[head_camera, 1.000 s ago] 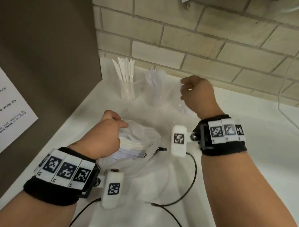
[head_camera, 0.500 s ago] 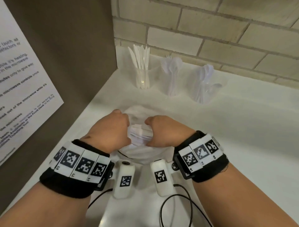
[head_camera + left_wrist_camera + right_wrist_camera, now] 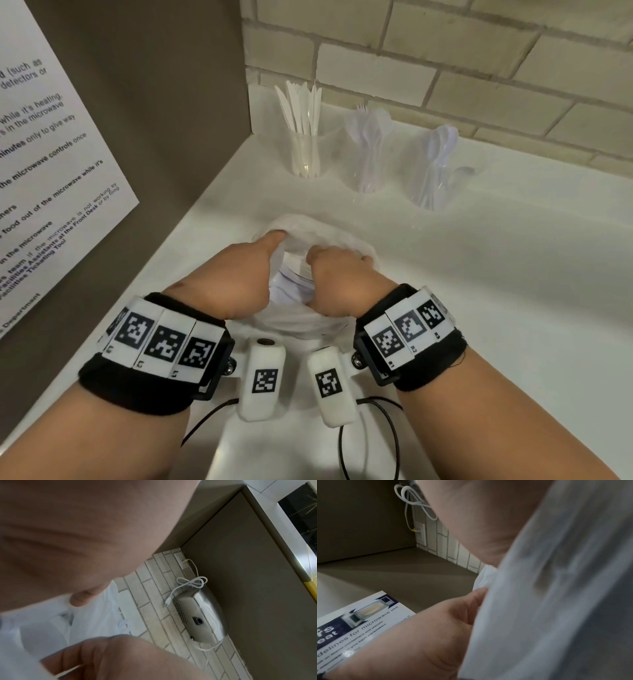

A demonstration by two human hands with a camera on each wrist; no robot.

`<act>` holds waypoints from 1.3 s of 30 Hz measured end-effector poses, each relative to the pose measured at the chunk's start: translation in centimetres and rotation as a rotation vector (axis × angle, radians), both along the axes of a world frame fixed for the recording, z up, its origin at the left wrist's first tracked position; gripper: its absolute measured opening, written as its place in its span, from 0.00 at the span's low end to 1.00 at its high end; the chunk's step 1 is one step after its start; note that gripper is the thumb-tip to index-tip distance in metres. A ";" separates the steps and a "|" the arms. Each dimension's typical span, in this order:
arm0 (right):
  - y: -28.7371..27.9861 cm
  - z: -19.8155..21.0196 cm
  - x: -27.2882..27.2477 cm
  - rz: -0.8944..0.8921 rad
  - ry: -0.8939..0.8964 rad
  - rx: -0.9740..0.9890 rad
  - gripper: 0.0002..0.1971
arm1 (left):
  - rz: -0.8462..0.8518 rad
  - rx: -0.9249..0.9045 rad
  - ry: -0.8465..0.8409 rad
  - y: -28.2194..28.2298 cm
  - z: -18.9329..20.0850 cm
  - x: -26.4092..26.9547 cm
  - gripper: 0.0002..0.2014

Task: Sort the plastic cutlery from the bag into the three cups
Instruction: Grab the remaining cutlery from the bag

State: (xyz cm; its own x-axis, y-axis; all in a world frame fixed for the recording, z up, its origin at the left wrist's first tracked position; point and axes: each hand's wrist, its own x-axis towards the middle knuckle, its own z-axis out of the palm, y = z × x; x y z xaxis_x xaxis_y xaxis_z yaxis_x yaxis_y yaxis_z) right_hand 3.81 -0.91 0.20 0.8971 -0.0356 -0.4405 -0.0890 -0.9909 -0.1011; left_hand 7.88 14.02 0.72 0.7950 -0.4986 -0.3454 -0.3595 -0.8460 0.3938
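**Both hands at the bag**

My left hand (image 3: 236,274) grips the bag (image 3: 301,229) rim on the table (image 3: 479,274); my right hand (image 3: 337,277) curls inside around cutlery (image 3: 291,284). 3 cups (image 3: 363,171) stand beyond.

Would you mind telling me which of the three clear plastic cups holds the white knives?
The leftmost clear plastic cup, nearest the brown side panel; its flat white knives stand upright, unlike the others' rounded utensils.

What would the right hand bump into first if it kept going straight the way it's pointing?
Probably the plastic cutlery inside the bag. The right hand grips the bag's edge and points down into its opening. How deep the cutlery lies is hard to judge.
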 end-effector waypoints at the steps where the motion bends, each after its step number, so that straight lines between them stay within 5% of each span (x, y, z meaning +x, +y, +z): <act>1: 0.0 -0.2 0.1 -0.020 -0.009 0.010 0.27 | 0.000 -0.005 0.001 0.1 -0.1 0.2 0.43; 14: 0.5 -0.6 0.3 0.005 -0.066 0.008 0.25 | 0.086 -0.066 0.025 0.0 0.0 -0.1 0.42; 19: 0.4 -0.8 0.2 0.009 -0.100 0.034 0.15 | 0.126 -0.089 0.002 0.7 -0.4 0.5 0.41; 30: -0.8 -0.2 0.4 0.012 -0.070 0.203 0.10 | 0.173 -0.055 -0.012 1.4 -1.3 1.4 0.40; 39: -1.0 -0.5 0.5 -0.006 -0.124 0.348 0.18 | 0.088 -0.162 0.035 1.8 -1.1 1.2 0.37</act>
State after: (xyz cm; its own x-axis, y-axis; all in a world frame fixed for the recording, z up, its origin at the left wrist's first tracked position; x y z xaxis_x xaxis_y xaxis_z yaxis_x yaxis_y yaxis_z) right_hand 4.33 -1.94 -0.29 0.9447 0.0914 -0.3148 -0.0609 -0.8947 -0.4425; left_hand 9.08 15.80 -0.37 0.8270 -0.4787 -0.2948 -0.2700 -0.7981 0.5386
